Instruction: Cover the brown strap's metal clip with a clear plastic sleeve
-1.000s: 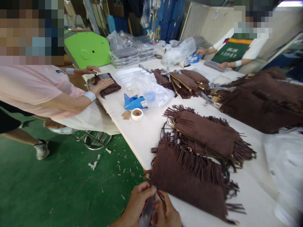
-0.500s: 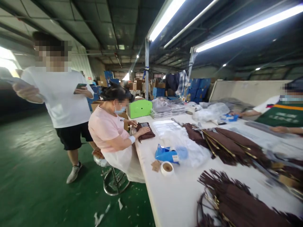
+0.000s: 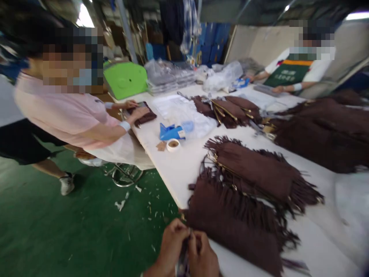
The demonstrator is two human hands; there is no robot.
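Note:
My left hand (image 3: 170, 243) and my right hand (image 3: 203, 254) are close together at the bottom middle, beside the table edge. Both are closed, fingertips pinched on a dark narrow strip (image 3: 182, 257) that hangs down between them; blur hides its details. Just beyond, a dark brown fringed bag (image 3: 233, 219) lies flat on the white table (image 3: 164, 169), its near end close to my fingers. Behind it rests another brown fringed bag (image 3: 256, 167) with gold-coloured metal fittings.
Left, a seated person in pink (image 3: 66, 115) handles a small brown bag (image 3: 145, 115). Across the table sits a person in a green apron (image 3: 291, 71). A tape roll (image 3: 173, 145), blue packet (image 3: 170, 132), clear plastic (image 3: 198, 123) and more brown bags (image 3: 325, 127) lie about.
The view has tilted down and swung right. My two hands, out of view before, now show at the bottom with the dark strip. The near brown bags appear more fully.

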